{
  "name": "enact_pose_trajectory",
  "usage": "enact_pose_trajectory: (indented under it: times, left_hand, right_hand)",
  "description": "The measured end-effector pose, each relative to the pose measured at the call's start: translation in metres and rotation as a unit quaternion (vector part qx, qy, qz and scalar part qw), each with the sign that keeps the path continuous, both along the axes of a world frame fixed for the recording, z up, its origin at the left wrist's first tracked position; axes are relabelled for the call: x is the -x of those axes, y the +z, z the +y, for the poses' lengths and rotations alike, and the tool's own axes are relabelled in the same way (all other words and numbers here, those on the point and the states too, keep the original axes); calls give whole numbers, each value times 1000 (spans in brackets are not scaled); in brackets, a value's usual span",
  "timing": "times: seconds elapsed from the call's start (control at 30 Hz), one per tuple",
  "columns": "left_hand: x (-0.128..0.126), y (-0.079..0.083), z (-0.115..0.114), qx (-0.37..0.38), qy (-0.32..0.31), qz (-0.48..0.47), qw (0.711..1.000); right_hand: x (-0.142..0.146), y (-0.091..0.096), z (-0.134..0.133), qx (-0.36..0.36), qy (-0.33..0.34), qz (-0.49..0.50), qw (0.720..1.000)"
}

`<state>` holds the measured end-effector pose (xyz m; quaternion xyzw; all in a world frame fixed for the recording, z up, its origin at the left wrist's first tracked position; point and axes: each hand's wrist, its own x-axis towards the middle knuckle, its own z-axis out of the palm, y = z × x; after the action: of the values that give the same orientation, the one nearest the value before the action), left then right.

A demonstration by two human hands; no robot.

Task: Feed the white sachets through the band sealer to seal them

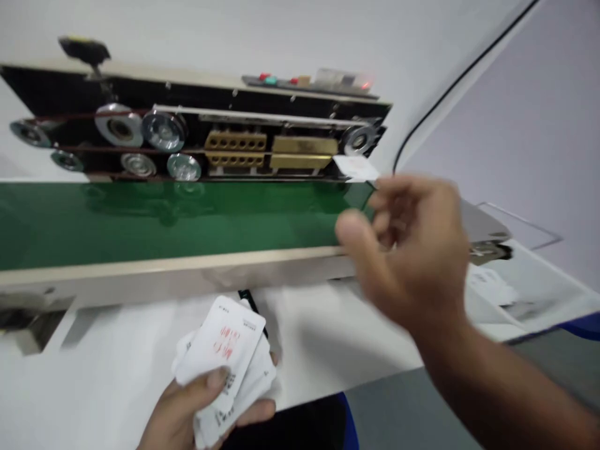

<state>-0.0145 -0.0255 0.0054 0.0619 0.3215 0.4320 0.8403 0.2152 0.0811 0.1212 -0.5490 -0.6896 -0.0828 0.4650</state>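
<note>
one white sachet [356, 167] sits at the right end of the green belt [164, 219], below the sealer [60, 87] and near the blurred right hand [412, 250], its fingers loosely spread on nothing; the left hand [197, 415] pinches a thick stack of sachets [220, 350] beyond the belt's front edge, most of them not yet on the belt.

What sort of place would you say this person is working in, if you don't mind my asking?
It looks like a small packaging workshop: a continuous band sealer sits above a green conveyor belt, and the left hand holds a stack of printed white sachets.
</note>
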Motion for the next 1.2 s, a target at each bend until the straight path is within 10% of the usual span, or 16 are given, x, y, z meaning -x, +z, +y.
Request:
enact_pose_trajectory:
  times: [0.1,0.3,0.6,0.87,1.07,1.2]
  left_hand:
    - [-2,2,4,-30,25,-39,998]
    - [2,2,6,-93,19,-128,987]
    - [9,-2,13,-80,-6,-206,975]
    - [7,-11,10,-103,17,-219,970]
    - [3,-17,16,-163,-9,-225,961]
    - [2,-22,22,-137,-60,-186,971]
  right_hand:
    - [38,-44,-60,136,186,-20,973]
    - [71,-97,-79,334,252,142,897]
    - [45,-76,-68,316,305,-31,898]
    - [48,-58,-49,349,401,-89,842]
    - [34,-72,-47,230,276,-23,933]
    - [15,-75,-48,287,253,-103,918]
